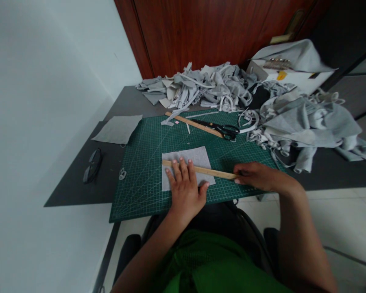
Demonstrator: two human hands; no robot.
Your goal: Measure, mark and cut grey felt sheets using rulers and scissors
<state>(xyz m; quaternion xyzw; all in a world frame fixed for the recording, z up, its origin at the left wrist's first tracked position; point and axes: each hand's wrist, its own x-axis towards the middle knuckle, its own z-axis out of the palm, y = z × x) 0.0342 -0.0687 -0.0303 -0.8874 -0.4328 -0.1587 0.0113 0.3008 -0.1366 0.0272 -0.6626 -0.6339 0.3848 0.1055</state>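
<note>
- the left hand (185, 188) lies flat, palm down and fingers spread, grasping nothing; it presses on a grey fabric square (186, 167) and across a wooden ruler (201, 170).
- the right hand (252, 176) pinches the right end of that ruler between thumb and fingers, resting low on the mat.
- the ruler runs across the fabric square from its left edge and sticks out well past its right edge, sloping slightly down to the right.
- the fabric square lies near the front middle of a green cutting mat (140, 179) printed with a grid.
- the mat sits on a dark grey table (79, 191), and its front edge juts a little over the table's edge.
- farther back on the mat lies a second wooden ruler (192, 123), with black scissors (224, 130) lying across its right end.
- a heap of grey fabric scraps (201, 87) is piled at the back of the table, and a larger bundle of grey cloth (308, 122) lies to the right.
- a single flat grey piece of cloth (118, 129) lies on the table left of the mat, and dark glasses (92, 165) lie nearer the front.
- a white box (299, 77) stands behind the right bundle, partly under grey cloth.
- the person wears a green shirt (213, 264).
</note>
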